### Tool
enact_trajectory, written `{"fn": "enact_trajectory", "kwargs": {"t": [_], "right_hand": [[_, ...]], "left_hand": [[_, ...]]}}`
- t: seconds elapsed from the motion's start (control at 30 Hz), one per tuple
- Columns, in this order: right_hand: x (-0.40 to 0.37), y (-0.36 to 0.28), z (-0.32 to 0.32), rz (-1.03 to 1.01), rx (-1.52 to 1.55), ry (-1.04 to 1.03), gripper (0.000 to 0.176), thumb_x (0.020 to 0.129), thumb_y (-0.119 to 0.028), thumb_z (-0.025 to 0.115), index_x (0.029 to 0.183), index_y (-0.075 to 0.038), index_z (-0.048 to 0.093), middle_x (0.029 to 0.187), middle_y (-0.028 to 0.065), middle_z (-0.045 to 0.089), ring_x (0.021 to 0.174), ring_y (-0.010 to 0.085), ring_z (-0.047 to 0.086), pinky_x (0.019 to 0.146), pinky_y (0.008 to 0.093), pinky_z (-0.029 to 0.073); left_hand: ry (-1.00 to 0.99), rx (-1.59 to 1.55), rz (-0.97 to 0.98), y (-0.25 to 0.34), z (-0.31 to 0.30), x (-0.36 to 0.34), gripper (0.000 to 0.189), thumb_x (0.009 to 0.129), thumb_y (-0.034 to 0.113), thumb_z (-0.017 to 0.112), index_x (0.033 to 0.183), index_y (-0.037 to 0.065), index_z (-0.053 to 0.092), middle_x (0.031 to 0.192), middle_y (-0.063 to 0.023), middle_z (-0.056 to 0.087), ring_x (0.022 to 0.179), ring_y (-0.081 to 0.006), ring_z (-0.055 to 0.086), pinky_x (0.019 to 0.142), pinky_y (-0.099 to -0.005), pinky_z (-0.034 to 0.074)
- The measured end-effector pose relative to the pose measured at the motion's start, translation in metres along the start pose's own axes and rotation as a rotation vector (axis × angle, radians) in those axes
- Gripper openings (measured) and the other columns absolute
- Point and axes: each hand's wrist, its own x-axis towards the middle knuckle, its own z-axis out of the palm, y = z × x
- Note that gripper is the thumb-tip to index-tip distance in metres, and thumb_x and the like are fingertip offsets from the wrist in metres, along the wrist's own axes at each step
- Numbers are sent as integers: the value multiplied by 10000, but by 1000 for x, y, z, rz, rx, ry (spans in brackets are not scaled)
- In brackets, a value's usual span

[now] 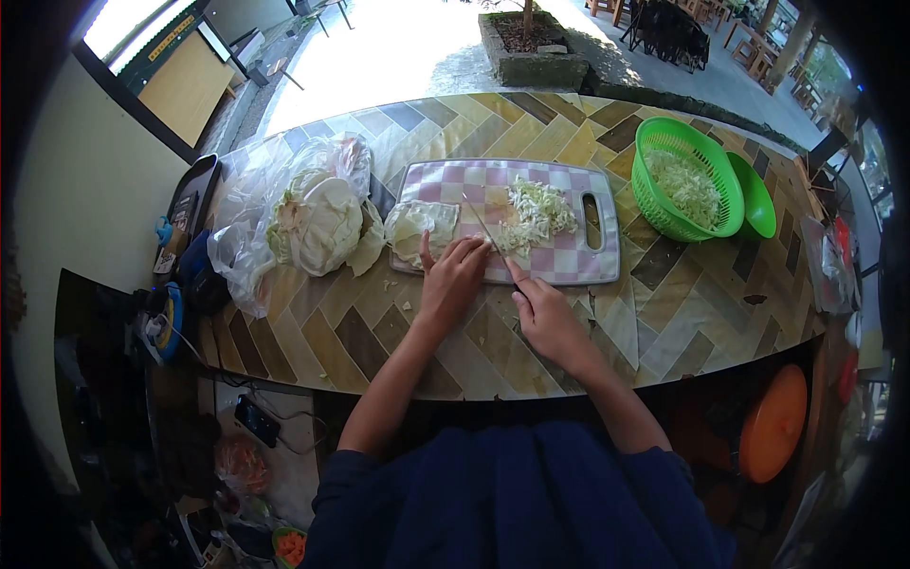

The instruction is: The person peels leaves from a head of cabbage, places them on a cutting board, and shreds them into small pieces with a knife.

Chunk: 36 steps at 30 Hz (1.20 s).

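I'm at a long table [664,313] topped with a zigzag pattern of tan, cream and grey tiles — it fills the middle of the frame. Beyond its far edge, at the top, bright sun washes out a paved yard [379,47], where a stone planter [536,62] holds a thin tree trunk [527,11]. Wooden chairs and tables [749,43] stand in shade at the upper right. A cream wall [85,190] runs down the left side, with a tan board [185,85] in the upper left. Below the table's near edge it is dark — a round orange thing [773,422] shows at the lower right.
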Motion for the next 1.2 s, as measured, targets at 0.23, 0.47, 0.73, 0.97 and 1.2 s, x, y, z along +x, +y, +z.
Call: {"fn": "enact_trajectory", "kwargs": {"t": [0.23,0.47,0.73,0.97,1.2], "right_hand": [[-7,-11,-1,97,-79,-88,529,960,-115,468,1473,-90,344,979,254,552,869,434,598,791,489,487],[1,-8,9,95,-93,-90,531,960,-106,452,1477,-83,330,990,264,551,868,438,599,789,495,485],[15,2,12,51,-122,-57,527,954,-97,457,1468,-72,345,967,256,564,877,435,595,793,483,484],[7,8,0,-3,3,16,519,952,-99,484,1457,-70,372,938,259,568,870,422,588,799,466,472],[-8,-10,2,56,-21,-44,537,955,-111,485,1473,-87,346,952,257,552,861,427,589,792,476,478]], "left_hand": [[20,37,20,-1,3,-1,189,900,178,600,1066,132,678,1088,23,671,1093,-143,605,1147,-534,86],[19,5,-1,-2,5,-2,195,894,171,601,1071,130,672,1101,14,669,1104,-151,599,1148,-526,91],[34,-2,-18,-2,5,0,184,885,165,613,1061,126,651,1094,9,678,1069,-149,612,1125,-487,140],[51,-7,7,-3,3,0,132,872,152,630,996,124,663,1056,12,693,1027,-149,627,1125,-486,148],[72,2,0,0,3,-1,120,869,141,627,980,117,666,1037,13,693,1028,-148,626,1128,-490,149]]}}
